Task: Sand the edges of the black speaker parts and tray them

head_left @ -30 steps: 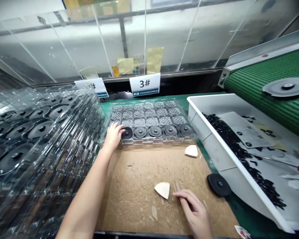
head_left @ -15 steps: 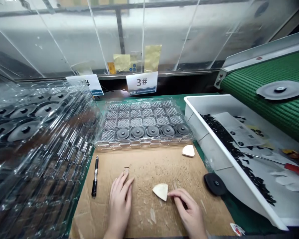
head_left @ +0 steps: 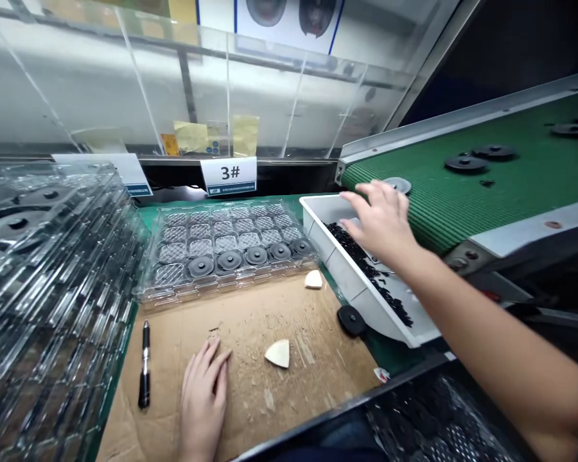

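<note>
My left hand (head_left: pixel 205 391) lies flat on the cardboard sheet (head_left: pixel 241 410), its fingers stretched out and holding nothing. Over the white bin (head_left: pixel 325 253), at the end of the green conveyor belt (head_left: pixel 510 192), my right hand (head_left: pixel 383 215) reaches out with fingers apart. Just behind its fingers is a grey-black disc-shaped part (head_left: pixel 399 185) on the belt; whether they touch cannot be made out. A cream wedge-shaped piece (head_left: pixel 278 353) rests on the cardboard between the hands, and a second wedge (head_left: pixel 313 280) sits near its far edge.
A clear plastic tray (head_left: pixel 221 298) holds several black parts in its front row. Stacked trays (head_left: pixel 62 308) rise at the left, beside a pen (head_left: pixel 145 366). One black part (head_left: pixel 351 319) lies by the bin. More discs (head_left: pixel 466 163) are on the belt.
My right hand has left the cream wedge and swung up and right to the belt. The view has turned right. My left hand stays on the cardboard.
</note>
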Demonstrator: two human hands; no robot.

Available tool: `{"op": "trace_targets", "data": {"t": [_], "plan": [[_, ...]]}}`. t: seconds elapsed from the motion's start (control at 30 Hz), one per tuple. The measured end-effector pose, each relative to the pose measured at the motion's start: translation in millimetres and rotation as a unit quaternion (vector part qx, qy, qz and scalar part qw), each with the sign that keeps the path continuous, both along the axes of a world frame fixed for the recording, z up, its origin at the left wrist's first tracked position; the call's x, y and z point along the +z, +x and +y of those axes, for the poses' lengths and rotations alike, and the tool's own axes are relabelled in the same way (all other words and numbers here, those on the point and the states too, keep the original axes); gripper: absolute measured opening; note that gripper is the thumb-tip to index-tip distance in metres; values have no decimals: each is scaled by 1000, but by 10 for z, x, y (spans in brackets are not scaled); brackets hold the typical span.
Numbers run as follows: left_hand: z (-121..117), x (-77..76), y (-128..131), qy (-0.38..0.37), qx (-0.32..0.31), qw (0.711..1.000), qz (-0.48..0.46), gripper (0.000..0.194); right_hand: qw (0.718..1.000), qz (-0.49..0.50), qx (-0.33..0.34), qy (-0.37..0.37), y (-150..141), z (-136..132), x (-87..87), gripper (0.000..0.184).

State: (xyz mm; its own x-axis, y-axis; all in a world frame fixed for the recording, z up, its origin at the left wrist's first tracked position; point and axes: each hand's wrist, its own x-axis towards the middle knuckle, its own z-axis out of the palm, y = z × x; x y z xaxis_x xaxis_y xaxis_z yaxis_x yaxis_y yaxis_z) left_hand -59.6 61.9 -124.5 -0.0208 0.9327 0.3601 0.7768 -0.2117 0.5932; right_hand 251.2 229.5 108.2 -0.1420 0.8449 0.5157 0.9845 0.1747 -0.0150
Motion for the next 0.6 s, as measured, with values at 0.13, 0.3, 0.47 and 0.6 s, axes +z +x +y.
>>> {"op": "trace_targets", "data": {"t": [0.13,0.3,0.47,0.6], "plan": [[-17,25,-3,-1,-4,1000,-3,27,996,-19,-90,-14,401,488,187,53],[-56,62,8,-7,1,1000,-14,27,995,17,-82,-47,624,515,203,33],[2,80,-12,-30,5,999,-28,27,987,99,35,-118,222,-24,-1,47],[-3,278,72,-72,-6,996,-43,25,907,200,196,-315,-194,-699,-437,47]]}}
